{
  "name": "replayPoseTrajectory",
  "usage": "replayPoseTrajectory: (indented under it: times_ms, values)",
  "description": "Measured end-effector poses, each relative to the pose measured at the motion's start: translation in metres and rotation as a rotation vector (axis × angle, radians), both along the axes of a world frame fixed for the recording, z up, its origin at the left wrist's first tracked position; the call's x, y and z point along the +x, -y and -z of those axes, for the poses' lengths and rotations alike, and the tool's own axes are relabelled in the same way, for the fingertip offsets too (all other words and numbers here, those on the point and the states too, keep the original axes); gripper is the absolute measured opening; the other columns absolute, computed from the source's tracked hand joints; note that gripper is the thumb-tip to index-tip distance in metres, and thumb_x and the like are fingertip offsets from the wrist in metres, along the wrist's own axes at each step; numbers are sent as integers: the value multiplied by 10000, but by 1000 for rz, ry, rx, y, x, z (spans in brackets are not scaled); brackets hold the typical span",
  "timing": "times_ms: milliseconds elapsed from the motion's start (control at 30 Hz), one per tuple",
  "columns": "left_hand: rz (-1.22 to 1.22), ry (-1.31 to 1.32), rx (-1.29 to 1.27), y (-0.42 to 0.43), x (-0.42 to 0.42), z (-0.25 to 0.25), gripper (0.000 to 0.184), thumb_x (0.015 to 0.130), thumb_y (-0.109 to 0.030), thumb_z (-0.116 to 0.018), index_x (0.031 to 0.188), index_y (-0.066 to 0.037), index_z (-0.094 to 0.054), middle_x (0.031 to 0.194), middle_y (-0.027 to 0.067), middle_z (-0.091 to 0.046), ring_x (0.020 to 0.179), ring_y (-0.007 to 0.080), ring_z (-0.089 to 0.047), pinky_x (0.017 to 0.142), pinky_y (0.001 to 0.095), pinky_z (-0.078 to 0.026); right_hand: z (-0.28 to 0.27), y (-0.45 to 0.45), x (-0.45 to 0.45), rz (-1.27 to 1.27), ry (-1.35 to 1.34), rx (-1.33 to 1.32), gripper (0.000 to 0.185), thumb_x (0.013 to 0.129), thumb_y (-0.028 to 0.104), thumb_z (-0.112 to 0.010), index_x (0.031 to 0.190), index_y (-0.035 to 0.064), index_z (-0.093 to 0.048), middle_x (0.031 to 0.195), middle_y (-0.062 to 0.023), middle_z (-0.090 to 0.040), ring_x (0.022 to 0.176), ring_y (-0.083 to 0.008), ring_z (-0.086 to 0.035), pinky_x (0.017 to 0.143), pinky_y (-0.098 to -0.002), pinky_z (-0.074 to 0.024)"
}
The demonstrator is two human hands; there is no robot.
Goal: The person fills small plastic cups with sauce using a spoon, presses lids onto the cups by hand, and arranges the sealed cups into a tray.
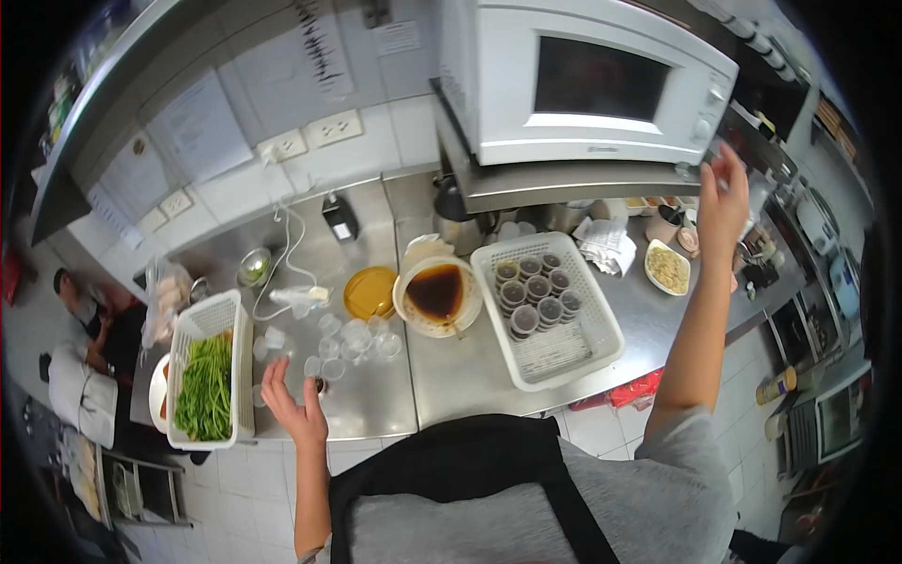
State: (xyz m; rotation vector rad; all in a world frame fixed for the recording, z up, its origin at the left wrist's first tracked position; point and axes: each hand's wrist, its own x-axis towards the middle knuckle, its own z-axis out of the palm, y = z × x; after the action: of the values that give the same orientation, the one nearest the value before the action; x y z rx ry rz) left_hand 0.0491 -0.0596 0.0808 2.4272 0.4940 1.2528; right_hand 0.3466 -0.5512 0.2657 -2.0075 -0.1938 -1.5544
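My left hand (297, 406) is over the front edge of the steel counter, fingers stretched and apart, with nothing seen in it. Close to its thumb stands a small cup with dark contents (320, 384), among several clear plastic cups (356, 336). My right hand (723, 202) is raised beside the right end of the microwave shelf, its fingers apart and slightly bent. Between my hands, a white tub of dark brown liquid (436, 291) stands beside a yellow lid (369, 293). A white basket (601, 343) holds several lidded cups of dark sauce (537, 288).
A white microwave (601, 141) sits on a shelf overhanging the counter's back. At left is a basket of green vegetables (205, 385); at right, a bowl of chopped food (667, 268). A cable (289, 244) runs down to the counter. Other people (80, 381) are far left.
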Motion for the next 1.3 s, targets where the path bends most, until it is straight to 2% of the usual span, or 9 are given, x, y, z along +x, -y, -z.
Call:
replayPoseTrajectory:
  times_ms: [133, 233, 333, 567, 667, 833, 967, 1067, 1300]
  values:
    - [230, 124, 25, 44, 47, -55, 466, 799, -147, -639, 1236, -34, -524, 1318, 174, -467, 1212, 344, -420, 1028, 436, -309, 4, 89, 94, 231, -421, -17, 568, 792, 74, -693, 1310, 21, -465, 1109, -154, -631, 1011, -249, -620, 852, -326, -494]
    - [327, 155, 118, 77, 68, -75, 482, 786, -175, -656, 1228, -32, -527, 1310, 178, -471, 1203, 348, -424, 1019, 437, -317, 27, 118, 151, -476, -442, 173, 573, 752, 29, -727, 1269, -2, -482, 1110, -123, -639, 1006, -205, -628, 853, -308, -505]
    - [361, 140, 228, 104, 81, -86, 501, 775, -209, -676, 1219, -32, -527, 1304, 184, -474, 1193, 353, -432, 1007, 437, -329, 33, 131, 173, -639, -482, 253, 586, 732, 8, -749, 1243, -49, -467, 1107, -109, -628, 1003, -172, -620, 885, -289, -498]
    - [434, 182, 343, 167, 103, -117, 570, 812, -317, -667, 1262, -29, -468, 1317, 201, -446, 1205, 345, -432, 1008, 441, -339, 39, 134, 195, -182, -440, 81, 400, 697, 177, -781, 1017, 13, -606, 879, -92, -685, 805, -153, -652, 723, -300, -511]
    - [543, 304, 386, 197, 112, -124, 656, 830, -389, -658, 1330, -63, -386, 1364, 225, -370, 1226, 360, -418, 1003, 451, -347, 32, 133, 182, -387, -499, 268, 435, 698, 198, -769, 1065, 38, -598, 880, -88, -677, 798, -162, -641, 727, -309, -510]
    - [723, 548, 604, 246, 117, -140, 717, 812, -494, -663, 1373, -187, -338, 1401, 246, -263, 1256, 418, -377, 951, 485, -388, 14, 144, 126, -397, -336, 104, 571, 715, 160, -743, 1249, 91, -552, 1096, -94, -623, 805, -169, -623, 736, -307, -505]
    - [763, 726, 831, 276, 112, -148, 705, 808, -527, -653, 1356, -204, -351, 1362, 252, -258, 1230, 435, -386, 960, 502, -402, -35, 122, 57, -418, 13, 138, 141, 783, 93, -684, 914, 39, -689, 840, -55, -658, 729, -140, -612, 679, -272, -492]
    - [748, 765, 744, 275, 99, -137, 551, 785, -506, -702, 1259, -327, -484, 1389, 135, -300, 1252, 376, -373, 997, 479, -385, -63, 88, 32, -549, 198, 66, 118, 815, 60, -677, 929, 38, -696, 841, -10, -639, 719, -66, -579, 666, -221, -468]
    - [651, 788, 656, 242, 65, -119, 359, 933, -412, -534, 1250, -264, -454, 1271, 155, -328, 1117, 352, -471, 868, 441, -488, -74, -26, 114, -578, 61, -360, 228, 803, 86, -621, 1024, 90, -678, 1015, -106, -634, 895, -344, -607, 795, -401, -498]
